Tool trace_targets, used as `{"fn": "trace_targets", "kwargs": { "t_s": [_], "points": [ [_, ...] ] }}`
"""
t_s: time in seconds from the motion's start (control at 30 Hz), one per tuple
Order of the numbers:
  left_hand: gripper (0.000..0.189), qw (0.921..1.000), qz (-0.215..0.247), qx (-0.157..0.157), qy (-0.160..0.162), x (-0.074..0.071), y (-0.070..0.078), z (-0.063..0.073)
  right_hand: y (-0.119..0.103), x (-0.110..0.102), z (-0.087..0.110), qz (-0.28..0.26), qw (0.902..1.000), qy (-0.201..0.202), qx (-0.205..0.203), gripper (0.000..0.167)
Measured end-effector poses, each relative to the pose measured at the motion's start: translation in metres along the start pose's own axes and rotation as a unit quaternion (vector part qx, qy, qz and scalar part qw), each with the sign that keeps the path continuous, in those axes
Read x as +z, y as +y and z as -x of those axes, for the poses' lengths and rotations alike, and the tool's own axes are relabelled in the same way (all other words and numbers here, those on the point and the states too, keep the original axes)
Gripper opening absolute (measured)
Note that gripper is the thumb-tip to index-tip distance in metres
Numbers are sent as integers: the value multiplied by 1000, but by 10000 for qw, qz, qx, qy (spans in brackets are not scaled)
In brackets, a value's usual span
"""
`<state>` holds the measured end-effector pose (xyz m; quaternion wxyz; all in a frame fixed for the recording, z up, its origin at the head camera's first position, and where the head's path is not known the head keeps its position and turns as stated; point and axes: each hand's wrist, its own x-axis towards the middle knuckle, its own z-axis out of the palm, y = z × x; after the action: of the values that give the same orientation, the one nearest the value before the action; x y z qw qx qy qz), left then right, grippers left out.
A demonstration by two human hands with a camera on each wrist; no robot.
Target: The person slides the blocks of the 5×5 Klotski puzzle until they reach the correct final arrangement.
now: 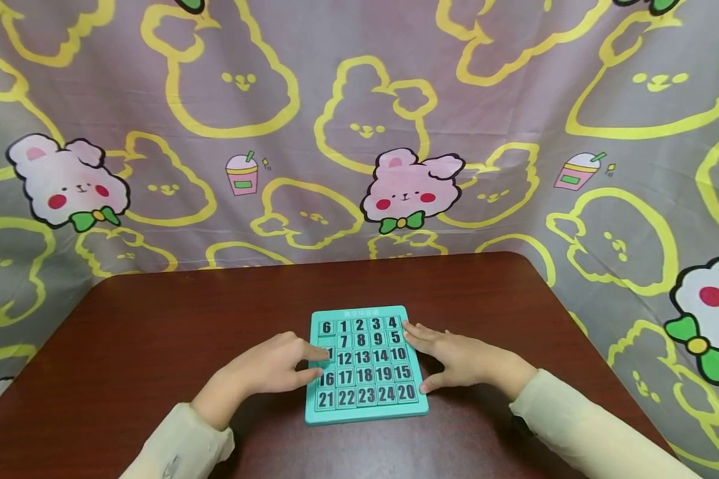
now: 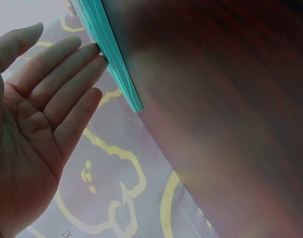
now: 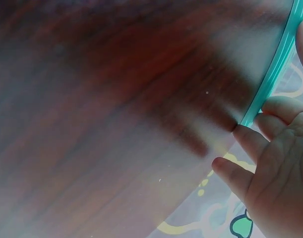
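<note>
A turquoise number slide puzzle [image 1: 367, 418] lies flat on the table, its tiles bearing black numerals. The top row reads 6, 1, 2, 3, 4, and a gap [image 1: 327, 343] shows under the 6. My left hand [image 1: 269, 364] reaches in from the left, its index fingertip on the tile below that gap, partly covering the numeral. The left thumb is near tile 16 [image 1: 326, 379]. Along the right edge of the frame, my right hand [image 1: 464, 359] rests with fingers extended, thumb by the lower right. In both wrist views the frame's turquoise edge [image 2: 111, 54] shows beside the fingers.
The dark reddish-brown table [image 1: 216, 306] extends around the puzzle on all sides. Behind it and at the sides hangs a grey-pink curtain [image 1: 311, 86] with yellow outlined cartoon animals. Pale sleeves [image 1: 581, 412] cover both forearms.
</note>
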<state>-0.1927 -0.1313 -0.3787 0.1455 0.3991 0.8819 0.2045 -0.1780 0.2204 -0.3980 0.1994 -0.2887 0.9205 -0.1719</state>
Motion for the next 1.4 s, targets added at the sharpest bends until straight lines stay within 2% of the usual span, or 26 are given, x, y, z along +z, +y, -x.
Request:
{"fn": "trace_targets", "kwargs": {
  "t_s": [0.33, 0.47, 0.57, 0.87, 1.13, 1.4],
  "points": [
    [32, 9998, -100, 148, -19, 0, 8, 6, 1, 0, -1, -42, 10000, 8, 5, 96],
    [30, 9995, -146, 274, 48, 0, 5, 8, 0, 1, 0, -49, 10000, 3, -56, 96],
    [30, 9991, -198, 308, 212, 0, -2, 8, 1, 1, 0, -33, 9999, 48, -112, 96],
    [32, 9971, -370, 360, 561, -5, -21, -7, 0, 0, 1, -38, 9999, 46, -125, 96],
    [36, 9980, -251, 244, 517, -9, -27, -23, 0, 0, 1, -27, 9999, 56, -119, 95],
    [37, 9988, -316, 32, 364, -9, -27, -29, -1, -1, 1, -43, 10000, 21, -62, 95]
  ]
}}
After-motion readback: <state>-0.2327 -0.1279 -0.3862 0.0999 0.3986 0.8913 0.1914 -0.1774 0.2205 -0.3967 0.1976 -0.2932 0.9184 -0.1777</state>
